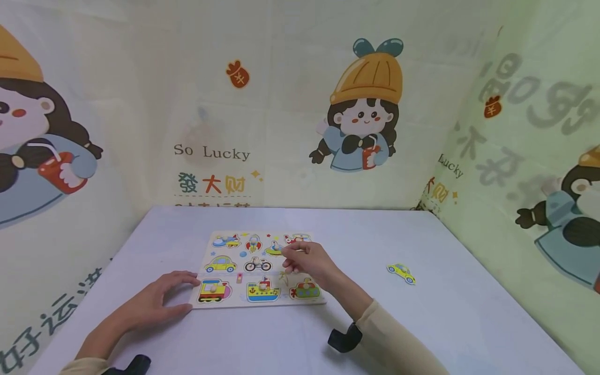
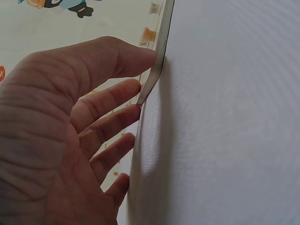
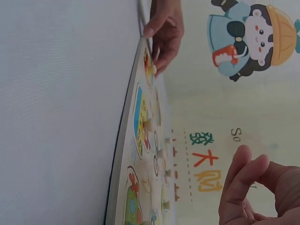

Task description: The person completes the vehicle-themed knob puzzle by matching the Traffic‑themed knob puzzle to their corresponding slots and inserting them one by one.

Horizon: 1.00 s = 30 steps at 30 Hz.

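A wooden knob puzzle board [image 1: 241, 304] lies on the white table, with vehicle pieces in it, such as a train [image 1: 214, 290], a boat [image 1: 263, 290] and a bicycle [image 1: 258, 264]. My left hand [image 1: 152, 302] rests at the board's left edge, its thumb near the front corner; in the left wrist view the thumb [image 2: 126, 58] touches the board's side. Above the board's right half hovers my right hand [image 1: 311, 263], fingers loosely bent towards the thumb. No piece shows between those fingers in the right wrist view. My right hand partly covers the helicopter piece [image 1: 295, 238].
A loose yellow car piece [image 1: 401, 273] lies on the table to the right of the board. Printed cloth walls [image 1: 290, 104] with cartoon figures surround the table. Black wrist straps [image 1: 345, 338] are on both arms.
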Motion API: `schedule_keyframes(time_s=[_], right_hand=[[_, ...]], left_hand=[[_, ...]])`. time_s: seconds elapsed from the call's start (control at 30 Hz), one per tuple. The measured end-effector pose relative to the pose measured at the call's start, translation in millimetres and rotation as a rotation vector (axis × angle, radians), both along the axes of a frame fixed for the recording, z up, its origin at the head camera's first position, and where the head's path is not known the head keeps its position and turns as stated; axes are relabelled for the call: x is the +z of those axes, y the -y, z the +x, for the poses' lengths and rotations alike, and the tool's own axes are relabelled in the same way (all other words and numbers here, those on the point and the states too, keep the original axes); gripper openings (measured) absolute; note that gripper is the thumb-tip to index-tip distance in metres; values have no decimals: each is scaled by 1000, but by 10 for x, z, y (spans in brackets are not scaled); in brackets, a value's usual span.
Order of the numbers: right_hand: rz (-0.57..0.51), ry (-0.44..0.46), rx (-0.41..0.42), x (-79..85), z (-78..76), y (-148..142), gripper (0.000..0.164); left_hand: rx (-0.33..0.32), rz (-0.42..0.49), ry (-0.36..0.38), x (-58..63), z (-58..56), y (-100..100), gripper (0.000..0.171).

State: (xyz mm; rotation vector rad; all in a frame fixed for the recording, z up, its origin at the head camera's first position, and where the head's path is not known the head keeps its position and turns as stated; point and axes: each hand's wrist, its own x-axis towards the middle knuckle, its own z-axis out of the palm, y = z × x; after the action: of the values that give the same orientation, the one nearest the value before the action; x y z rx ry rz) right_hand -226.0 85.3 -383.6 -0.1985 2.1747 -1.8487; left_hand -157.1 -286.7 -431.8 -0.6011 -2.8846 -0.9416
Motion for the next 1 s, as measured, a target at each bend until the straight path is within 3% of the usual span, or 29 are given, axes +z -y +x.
schedule_keyframes(time_s=[0.37, 0.7, 1.0], right_hand=[[155, -135, 8, 9, 135, -309, 33], [334, -399, -4, -84, 260, -528, 37], [407, -542, -45, -158, 353, -782, 35]], left_hand=[[-4, 6, -37, -43, -3, 6, 45], [1, 21, -28, -62, -12, 3, 45], [3, 8, -25, -63, 16, -20, 46]])
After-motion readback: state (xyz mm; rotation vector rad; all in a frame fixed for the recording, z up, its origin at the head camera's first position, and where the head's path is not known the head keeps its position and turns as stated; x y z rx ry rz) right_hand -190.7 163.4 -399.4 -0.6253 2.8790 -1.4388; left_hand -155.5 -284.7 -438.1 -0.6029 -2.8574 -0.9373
